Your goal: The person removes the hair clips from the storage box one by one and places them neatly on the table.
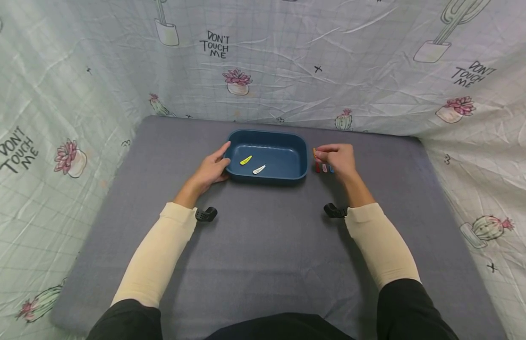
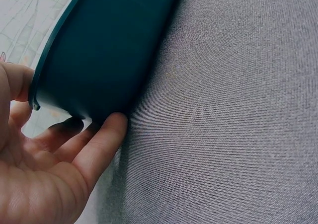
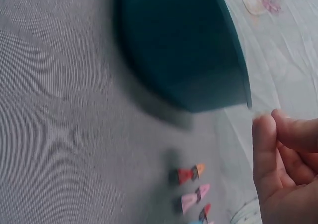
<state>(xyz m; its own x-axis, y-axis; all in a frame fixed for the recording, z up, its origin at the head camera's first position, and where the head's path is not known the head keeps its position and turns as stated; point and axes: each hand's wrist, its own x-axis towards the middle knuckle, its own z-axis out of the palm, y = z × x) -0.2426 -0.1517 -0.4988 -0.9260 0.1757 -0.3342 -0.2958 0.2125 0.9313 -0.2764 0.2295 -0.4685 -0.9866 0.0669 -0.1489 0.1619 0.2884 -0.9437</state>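
A dark blue rectangular tray (image 1: pixel 266 178) holds a yellow hair clip (image 1: pixel 246 160) and a white hair clip (image 1: pixel 259 169). At its left end, my left hand (image 1: pixel 210 169) grips the tray, with fingers against the rim and the lower wall. My right hand (image 1: pixel 338 158) is raised just beyond the tray's right end. Its thumb and forefinger pinch a small orange hair clip (image 1: pixel 314 152), mostly covered by the fingertips. Below that hand lie a red clip (image 3: pixel 185 176), a pink clip (image 3: pixel 189 200) and a blue clip (image 1: pixel 331 169), with others partly hidden behind them.
A grey cloth-covered table (image 1: pixel 263 245) lies under everything. Patterned fabric (image 1: pixel 280 66) hangs along the back and both sides, close behind the tray. A black wrist device (image 1: pixel 206 214) sits on the left wrist, another (image 1: pixel 335 210) on the right.
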